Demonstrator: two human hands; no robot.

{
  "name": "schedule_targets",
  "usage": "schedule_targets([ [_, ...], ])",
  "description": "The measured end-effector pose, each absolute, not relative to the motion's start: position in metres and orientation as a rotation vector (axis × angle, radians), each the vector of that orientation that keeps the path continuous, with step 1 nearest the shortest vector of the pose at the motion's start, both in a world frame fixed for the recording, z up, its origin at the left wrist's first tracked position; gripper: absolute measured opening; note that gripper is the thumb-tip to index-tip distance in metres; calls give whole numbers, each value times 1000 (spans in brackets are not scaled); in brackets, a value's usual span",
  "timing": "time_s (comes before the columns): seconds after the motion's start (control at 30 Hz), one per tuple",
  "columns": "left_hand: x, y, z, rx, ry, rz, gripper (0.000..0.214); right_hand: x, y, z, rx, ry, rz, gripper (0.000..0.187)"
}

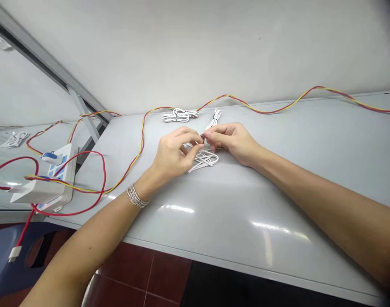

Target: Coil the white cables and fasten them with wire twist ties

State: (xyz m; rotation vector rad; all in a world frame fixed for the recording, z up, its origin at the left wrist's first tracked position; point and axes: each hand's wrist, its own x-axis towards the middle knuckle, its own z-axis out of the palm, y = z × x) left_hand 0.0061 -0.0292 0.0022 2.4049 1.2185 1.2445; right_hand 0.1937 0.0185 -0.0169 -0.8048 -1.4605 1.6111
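Observation:
My left hand [177, 151] and my right hand [235, 140] meet over the grey table, fingertips pinched together. Between them is a small, thin, dark loop that looks like a black twist tie [203, 139]. Right beneath the fingers lies a loosely coiled white cable [207, 160], partly covered by my hands. Just beyond my right fingertips, a folded white cable bundle [215, 118] is bound with a dark tie. Further back, more tied white cable [181, 115] rests near the wall.
A red-and-yellow twisted wire [268, 112] runs along the table's back edge. At left, a white power strip [63, 170] holds plugs, including a white adapter [38, 192] with a red cable [103, 170]. A blue chair [9, 273] stands below left.

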Motion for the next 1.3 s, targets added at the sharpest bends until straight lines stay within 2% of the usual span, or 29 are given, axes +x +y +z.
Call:
schedule_targets([
  [0.3, 10, -31, 3, 2081, 1256, 1191, 8, 193, 22, -23, -728, -1471, 1572, 30],
  [0.5, 10, -33, 4, 2038, 1278, 1141, 11, 190, 20, -21, -725, -1459, 1575, 19],
  [0.67, 10, -34, 5, 2052, 1342, 1147, 10, 194, 20, -20, -704, -1432, 1639, 28],
  [0.87, 8, -31, 3, 2127, 1348, 1161, 11, 195, 22, -21, -645, -1458, 1656, 29],
  [1.0, 7, -29, 2, 2219, 1361, 1043, 7, 193, 22, -21, -638, -1487, 1609, 32],
  [1.3, 6, -30, 3, 2293, 1475, 969, 2, 195, 23, -22, -687, -1450, 1641, 26],
])
